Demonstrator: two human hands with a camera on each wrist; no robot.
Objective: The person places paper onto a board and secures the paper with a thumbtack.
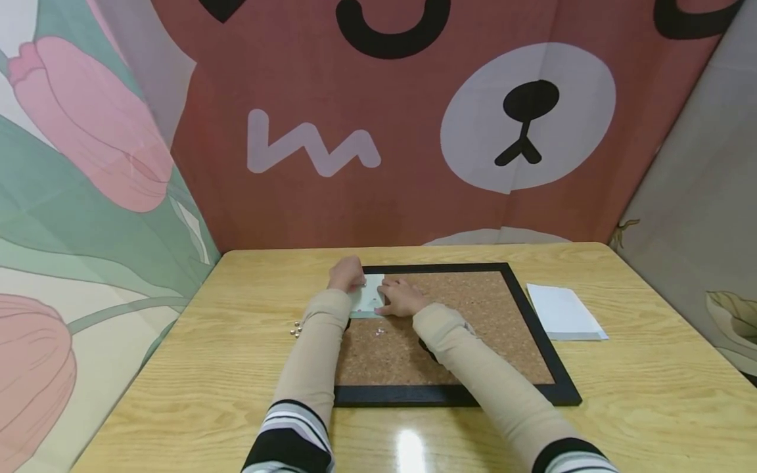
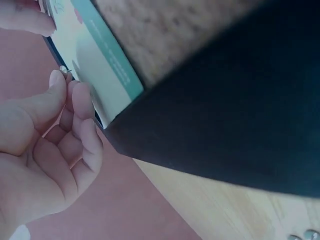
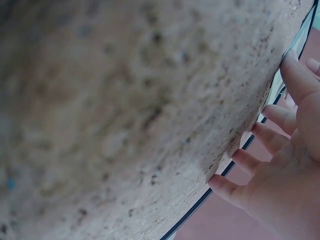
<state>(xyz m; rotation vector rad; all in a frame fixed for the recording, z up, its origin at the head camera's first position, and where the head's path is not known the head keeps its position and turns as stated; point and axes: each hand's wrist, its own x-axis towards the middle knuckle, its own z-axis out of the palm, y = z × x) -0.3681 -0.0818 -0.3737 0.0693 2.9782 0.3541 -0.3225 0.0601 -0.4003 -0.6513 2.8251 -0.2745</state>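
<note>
A pale green printed card point(image 1: 368, 299) lies at the upper left corner of a cork board point(image 1: 467, 315) with a black frame. Between thumb and forefinger my left hand point(image 1: 347, 274) pinches a small shiny push pin point(image 2: 64, 69), its point toward the card's top edge. The left hand's other fingers are curled, as the left wrist view shows. My right hand point(image 1: 404, 297) spreads its fingers point(image 3: 272, 137) over the cork, with the thumb and fingertips on and beside the card's right edge.
Several small shiny round-headed pieces point(image 1: 296, 329) lie on the wooden table point(image 1: 236, 368) left of the board. Tiny pale bits point(image 1: 380, 332) sit on the cork below the card. A white paper stack point(image 1: 566, 313) lies right of the board. Printed cloth point(image 1: 408, 197) hangs behind.
</note>
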